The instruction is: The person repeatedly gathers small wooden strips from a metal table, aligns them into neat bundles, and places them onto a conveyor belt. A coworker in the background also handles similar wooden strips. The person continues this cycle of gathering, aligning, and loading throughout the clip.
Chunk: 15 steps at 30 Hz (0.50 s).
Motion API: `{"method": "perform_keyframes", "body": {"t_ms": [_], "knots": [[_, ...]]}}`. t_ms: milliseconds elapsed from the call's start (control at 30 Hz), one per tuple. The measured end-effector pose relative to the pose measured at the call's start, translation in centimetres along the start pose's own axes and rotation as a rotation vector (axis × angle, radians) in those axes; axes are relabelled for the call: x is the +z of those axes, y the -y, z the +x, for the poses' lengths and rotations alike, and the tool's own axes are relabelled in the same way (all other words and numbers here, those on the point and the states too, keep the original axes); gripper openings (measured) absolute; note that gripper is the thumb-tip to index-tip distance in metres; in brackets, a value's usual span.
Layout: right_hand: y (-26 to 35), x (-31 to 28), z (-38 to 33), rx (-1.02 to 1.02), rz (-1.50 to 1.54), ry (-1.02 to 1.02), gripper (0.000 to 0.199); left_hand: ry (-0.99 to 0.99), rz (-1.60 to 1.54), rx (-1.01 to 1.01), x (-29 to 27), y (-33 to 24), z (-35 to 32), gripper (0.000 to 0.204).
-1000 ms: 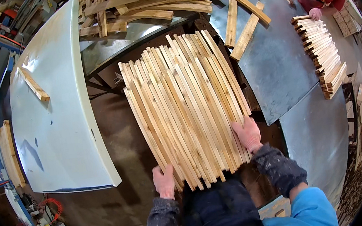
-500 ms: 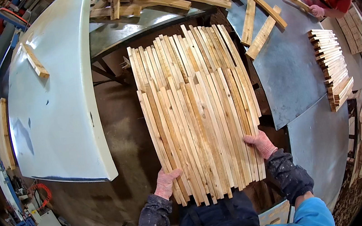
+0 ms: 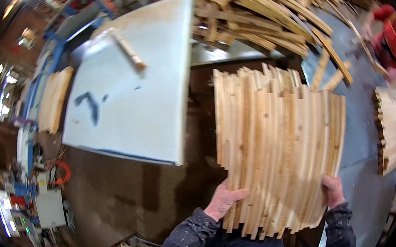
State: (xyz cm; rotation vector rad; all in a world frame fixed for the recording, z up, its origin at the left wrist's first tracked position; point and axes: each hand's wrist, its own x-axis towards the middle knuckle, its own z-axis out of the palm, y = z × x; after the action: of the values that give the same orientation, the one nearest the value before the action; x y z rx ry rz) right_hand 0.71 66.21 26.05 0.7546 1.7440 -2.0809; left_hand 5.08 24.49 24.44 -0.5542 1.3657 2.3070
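Note:
A wide bundle of narrow wooden strips (image 3: 281, 147) lies side by side in front of me, squeezed between my two gloved hands. My left hand (image 3: 225, 199) presses on the bundle's near left side, its thumb over the top strips. On the near right side, my right hand (image 3: 333, 189) grips the outer strips with its fingers partly hidden beneath. The strip ends are uneven at both the near and far edges. What lies under the bundle is mostly hidden by it.
A pale table (image 3: 130, 102) at the left carries one loose wood piece (image 3: 127, 49). Beyond the bundle is a heap of boards (image 3: 263, 10). A grey metal table (image 3: 361, 147) runs along the right, with a row of strips (image 3: 392, 130). A person in red (image 3: 394, 40) stands far right.
My view has swung left, so the surroundings appear shifted right. The bundle, still between both hands, appears closer and further right, and turned a little.

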Motion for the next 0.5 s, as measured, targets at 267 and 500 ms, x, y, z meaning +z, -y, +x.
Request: {"method": "perform_keyframes", "body": {"t_ms": [267, 500], "knots": [[8.8, 7.3, -1.7, -0.340, -0.125, 0.212, 0.065, -0.039, 0.007, 0.192, -1.5, -10.8, -5.7, 0.069], [8.6, 28.8, -2.0, -0.331, -0.163, 0.452, 0.042, -0.224, -0.014, 0.246, -17.5, -18.1, -13.9, 0.057]]}}
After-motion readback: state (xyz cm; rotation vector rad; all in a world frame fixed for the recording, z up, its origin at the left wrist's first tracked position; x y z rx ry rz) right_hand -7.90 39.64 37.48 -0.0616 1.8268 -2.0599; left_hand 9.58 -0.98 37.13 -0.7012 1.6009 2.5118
